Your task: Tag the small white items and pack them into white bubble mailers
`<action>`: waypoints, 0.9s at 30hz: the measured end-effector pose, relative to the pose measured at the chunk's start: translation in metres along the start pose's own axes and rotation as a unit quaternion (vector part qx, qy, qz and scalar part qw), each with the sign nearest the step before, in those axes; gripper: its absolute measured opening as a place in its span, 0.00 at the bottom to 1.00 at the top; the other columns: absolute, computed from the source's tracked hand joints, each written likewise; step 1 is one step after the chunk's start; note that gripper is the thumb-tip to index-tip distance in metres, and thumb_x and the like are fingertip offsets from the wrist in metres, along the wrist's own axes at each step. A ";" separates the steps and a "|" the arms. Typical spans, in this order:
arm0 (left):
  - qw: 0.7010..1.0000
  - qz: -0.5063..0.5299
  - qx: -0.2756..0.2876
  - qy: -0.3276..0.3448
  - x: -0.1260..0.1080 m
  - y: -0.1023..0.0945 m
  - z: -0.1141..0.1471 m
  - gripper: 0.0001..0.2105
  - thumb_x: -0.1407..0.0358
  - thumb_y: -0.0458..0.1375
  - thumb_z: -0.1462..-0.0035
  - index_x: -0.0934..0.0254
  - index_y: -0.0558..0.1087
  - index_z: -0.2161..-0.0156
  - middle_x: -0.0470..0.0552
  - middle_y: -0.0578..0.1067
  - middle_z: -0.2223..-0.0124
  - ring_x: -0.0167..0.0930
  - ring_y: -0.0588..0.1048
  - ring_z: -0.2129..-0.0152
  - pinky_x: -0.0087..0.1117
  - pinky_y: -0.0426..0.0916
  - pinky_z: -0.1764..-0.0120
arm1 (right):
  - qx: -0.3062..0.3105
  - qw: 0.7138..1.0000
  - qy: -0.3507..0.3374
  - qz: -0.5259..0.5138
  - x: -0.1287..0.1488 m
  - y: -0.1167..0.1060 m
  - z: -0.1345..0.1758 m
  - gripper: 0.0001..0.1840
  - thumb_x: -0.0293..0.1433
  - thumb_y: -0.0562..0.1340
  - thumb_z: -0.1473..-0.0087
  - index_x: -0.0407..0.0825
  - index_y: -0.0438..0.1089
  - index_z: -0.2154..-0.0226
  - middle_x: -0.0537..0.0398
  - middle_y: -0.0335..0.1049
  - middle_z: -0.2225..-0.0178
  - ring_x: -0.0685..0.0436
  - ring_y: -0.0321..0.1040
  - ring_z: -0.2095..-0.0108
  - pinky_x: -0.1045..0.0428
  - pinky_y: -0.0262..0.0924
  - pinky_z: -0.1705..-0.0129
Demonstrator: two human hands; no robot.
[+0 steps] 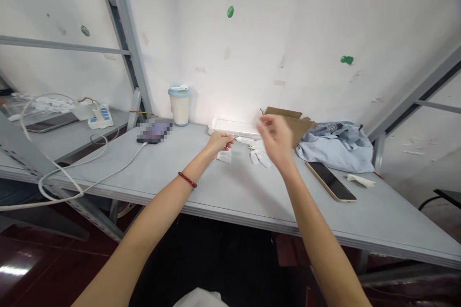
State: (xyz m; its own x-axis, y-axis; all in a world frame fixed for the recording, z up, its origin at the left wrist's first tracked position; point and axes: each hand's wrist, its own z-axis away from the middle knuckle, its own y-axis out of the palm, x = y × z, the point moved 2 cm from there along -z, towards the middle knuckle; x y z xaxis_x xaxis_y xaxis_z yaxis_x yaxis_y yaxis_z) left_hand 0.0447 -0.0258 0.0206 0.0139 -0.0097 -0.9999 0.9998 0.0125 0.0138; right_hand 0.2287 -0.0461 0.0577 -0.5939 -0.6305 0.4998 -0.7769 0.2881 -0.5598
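Observation:
My left hand (pixel 220 143), a dark red bead bracelet (pixel 187 180) on its wrist, is closed in a pinch over the table. Its fingertips hold the thin end of a small white piece (pixel 246 139); the exact kind is too small to make out. Under that hand lie white blocks (pixel 225 155), partly covered by the fingers. My right hand (pixel 276 139) is raised to the right of the pinch, fingers bent and smeared by motion, so whether it holds anything is unclear. Between the hands, several white tag-like pieces (pixel 260 157) lie in a loose heap with small metal parts.
Behind the hands sit a long white box (pixel 237 127) and an opened cardboard box (pixel 300 129). Light blue cloth (pixel 334 148), a phone (pixel 331 181) and a crumpled tissue (pixel 361 181) are at right. At left stand a lidded cup (pixel 179 108) and a phone on a cable (pixel 155 132).

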 end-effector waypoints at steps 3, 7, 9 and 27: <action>1.000 0.002 0.006 0.004 0.001 0.000 -0.001 0.08 0.69 0.64 0.51 0.67 0.72 0.77 0.47 0.72 0.77 0.22 0.67 0.82 0.25 0.62 0.76 | 0.012 0.999 0.049 -0.005 -0.014 0.018 0.013 0.22 0.43 0.60 0.42 0.47 0.70 0.50 0.42 0.74 0.55 0.39 0.71 0.58 0.46 0.67 0.60; 1.000 0.005 0.018 0.003 0.004 -0.001 -0.003 0.07 0.69 0.65 0.50 0.67 0.72 0.76 0.47 0.73 0.76 0.22 0.67 0.82 0.26 0.62 0.75 | 0.067 0.994 0.081 -0.037 -0.029 0.041 0.026 0.19 0.37 0.58 0.42 0.46 0.73 0.52 0.48 0.77 0.61 0.44 0.70 0.64 0.49 0.65 0.60; 0.999 0.011 0.030 0.002 0.004 -0.002 -0.003 0.07 0.69 0.64 0.50 0.68 0.73 0.76 0.47 0.73 0.75 0.22 0.68 0.81 0.26 0.62 0.75 | 0.071 0.991 0.101 -0.050 -0.032 0.044 0.027 0.17 0.34 0.57 0.42 0.46 0.74 0.53 0.51 0.77 0.65 0.45 0.70 0.67 0.50 0.64 0.61; 0.997 -0.027 0.062 0.019 0.006 -0.007 -0.004 0.08 0.64 0.67 0.54 0.68 0.75 0.75 0.50 0.75 0.74 0.24 0.69 0.79 0.27 0.63 0.73 | 0.043 0.989 0.134 -0.044 -0.030 0.045 0.031 0.16 0.30 0.57 0.43 0.46 0.75 0.55 0.52 0.76 0.66 0.46 0.68 0.68 0.51 0.62 0.62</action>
State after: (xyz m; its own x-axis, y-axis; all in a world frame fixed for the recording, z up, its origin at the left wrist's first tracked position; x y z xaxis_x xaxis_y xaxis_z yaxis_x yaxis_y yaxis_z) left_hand 0.0381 -0.0215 0.0147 -0.0388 0.0316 -0.9987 0.9928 -0.1118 -0.0421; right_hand 0.2178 -0.0368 -0.0029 -0.5670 -0.4344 0.6998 -0.8147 0.1703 -0.5544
